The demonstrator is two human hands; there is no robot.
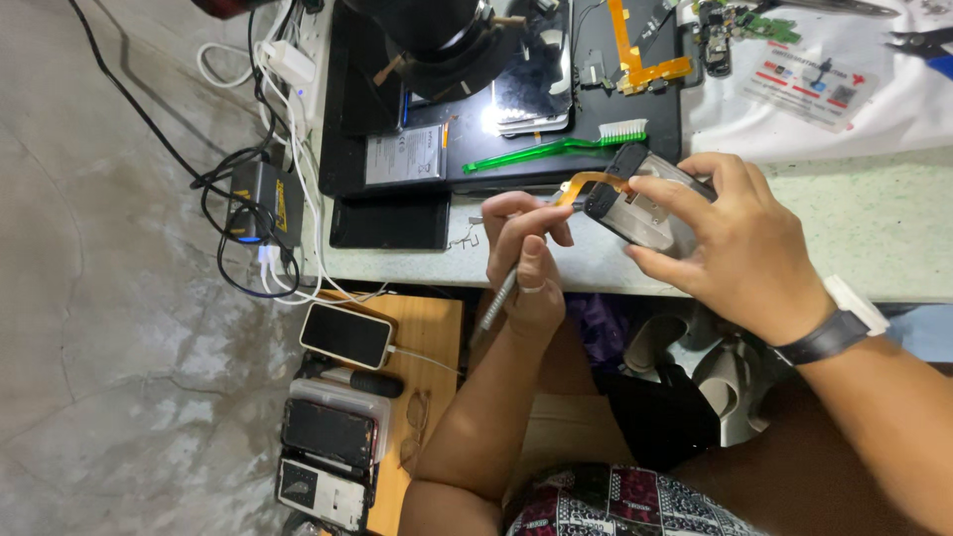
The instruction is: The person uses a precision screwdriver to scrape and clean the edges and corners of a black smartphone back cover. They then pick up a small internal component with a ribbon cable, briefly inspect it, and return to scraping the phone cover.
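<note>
Right hand (740, 248) grips small phone part (640, 203) just below green brush (556, 147); left hand (526, 260) pinches metal tool (501, 298), tip at part's orange ribbon (591, 182).

Colours and patterns. Centre: silver-grey phone part (640, 210) with black upper end and orange flex ribbon (594, 182), held in right hand (730, 243); silver tweezers (501, 288) in left hand (526, 263). At 12 o'clock: green brush (556, 147) with white bristles, on a black mat (635, 119). At 3 o'clock: black wristband (824, 339) with white clasp. Pale speckled green worktop (874, 228). At 8 o'clock: black-screened phone (345, 335), white-edged, on a tan wooden stool (427, 397). At 6 o'clock: black-and-white patterned cloth (615, 506) with dark red patches.
</note>
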